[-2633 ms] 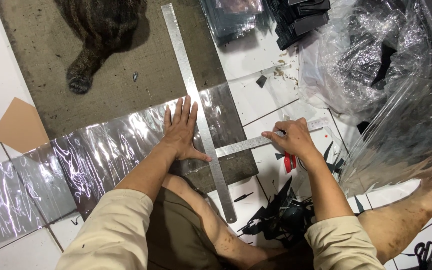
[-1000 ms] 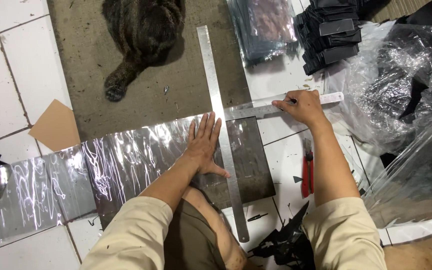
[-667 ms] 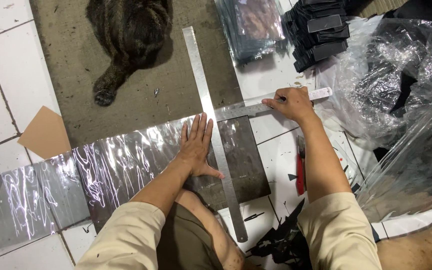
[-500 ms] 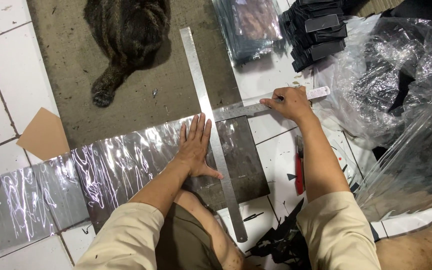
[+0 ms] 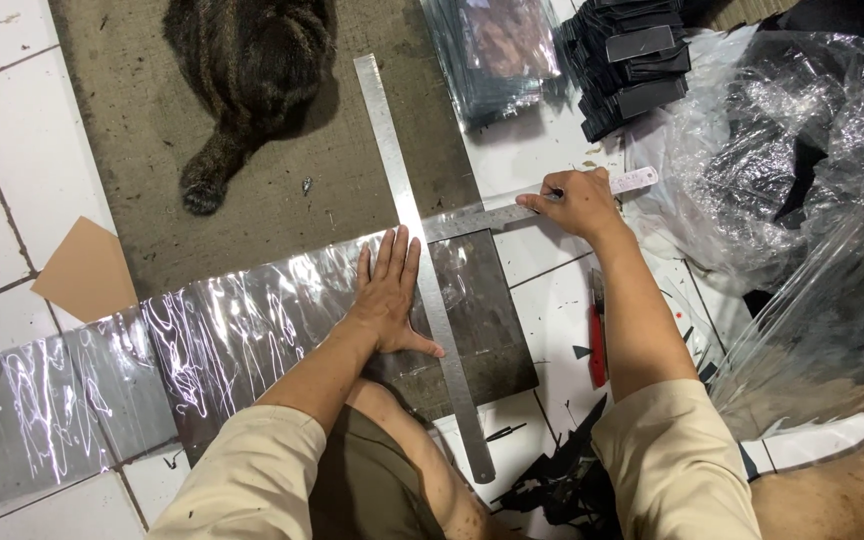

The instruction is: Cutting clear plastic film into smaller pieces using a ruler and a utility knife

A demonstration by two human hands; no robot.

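My left hand [image 5: 390, 295] lies flat, fingers spread, on a long strip of clear shiny plastic film [image 5: 222, 330] laid across a brown mat [image 5: 282, 210]. Its thumb rests against a long steel ruler [image 5: 407, 200] that runs up and down over the film. My right hand [image 5: 572, 200] presses fingertips on a shorter steel ruler [image 5: 632, 182] lying crosswise at the film's far edge, meeting the long ruler at a right angle. A red utility knife [image 5: 598, 345] lies on the tiles beside my right forearm.
A dark cat [image 5: 247, 70] lies at the top of the mat. Stacks of black pieces [image 5: 632, 60] and a pile of clear sleeves [image 5: 497, 50] sit at the top right. Crumpled plastic bags [image 5: 792, 170] fill the right side. A brown card piece [image 5: 87, 270] lies left.
My right hand let go of the area by the red knife and moved up with the short ruler to the film's far edge. My left hand stayed flat on the film.
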